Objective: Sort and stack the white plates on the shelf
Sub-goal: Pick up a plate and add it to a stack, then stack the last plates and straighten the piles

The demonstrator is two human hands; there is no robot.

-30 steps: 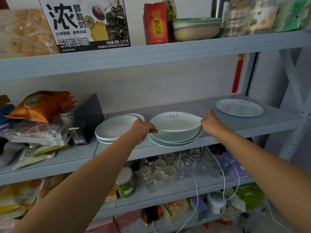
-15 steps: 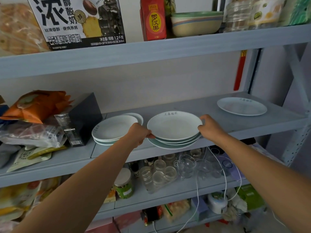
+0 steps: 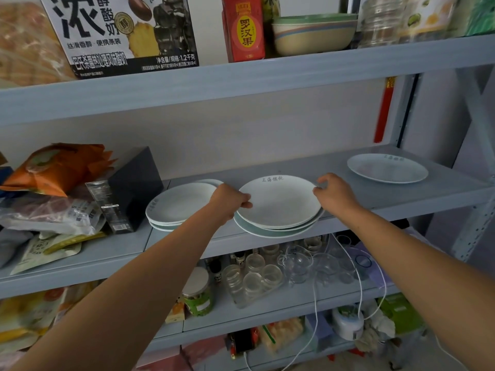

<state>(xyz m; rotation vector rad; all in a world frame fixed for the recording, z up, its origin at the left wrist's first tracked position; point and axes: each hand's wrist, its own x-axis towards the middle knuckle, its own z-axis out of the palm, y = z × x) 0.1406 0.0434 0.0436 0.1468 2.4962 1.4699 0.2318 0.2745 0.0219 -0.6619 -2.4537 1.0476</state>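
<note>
Top plate: the white top plate (image 3: 278, 203) lay flat on the middle stack (image 3: 270, 231), with grey characters at its 12 o'clock rim.
Left hand: the left hand (image 3: 230, 202) grasped this plate's rim at 9 o'clock, thumb on top, fingers curled.
Right hand: the right hand (image 3: 336, 195) pinched the rim at 3 o'clock.
Shelf: the middle stack sat at the front edge of the grey shelf (image 3: 401, 195).
Other plates: a left stack (image 3: 179, 207) was near, at 9 o'clock of the middle one; a single plate (image 3: 387, 168) was at 2 o'clock, well apart.
Black box: the black box (image 3: 134, 188) stood just beside the left stack.
</note>
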